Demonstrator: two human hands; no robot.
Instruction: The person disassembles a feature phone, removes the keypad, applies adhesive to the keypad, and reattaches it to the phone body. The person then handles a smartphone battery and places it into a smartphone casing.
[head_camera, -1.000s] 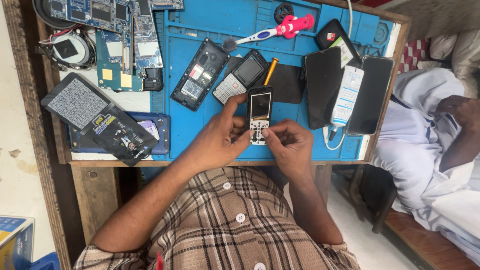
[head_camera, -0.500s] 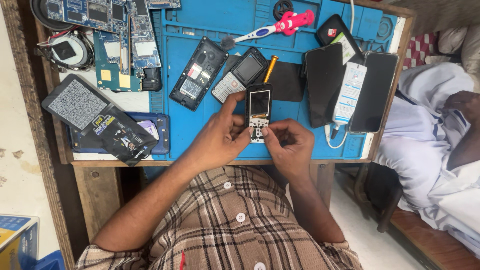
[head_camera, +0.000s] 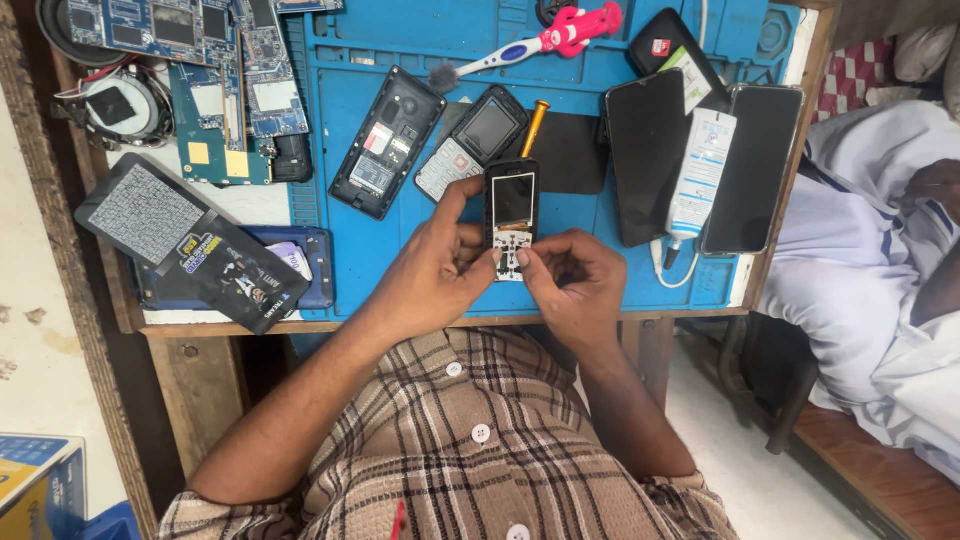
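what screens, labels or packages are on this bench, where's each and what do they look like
Small phone: held between both hands, black, slim, small screen reflecting light.
Keypad phone: just above the left hand, dark screen, pale keys.
Two smartphones: right side of the mat, flat black screens.
Glue tube: between them, white with blue label.
Black packet: left edge, grey patterned panel, yellow label.

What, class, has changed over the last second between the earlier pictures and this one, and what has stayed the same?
Very little changed. Both the left hand and the right hand keep their hold on the small keypad phone, fingertips at its lower end; it sits about where it did on the blue mat. The toothbrush, the opened phone and the white tube have not moved.
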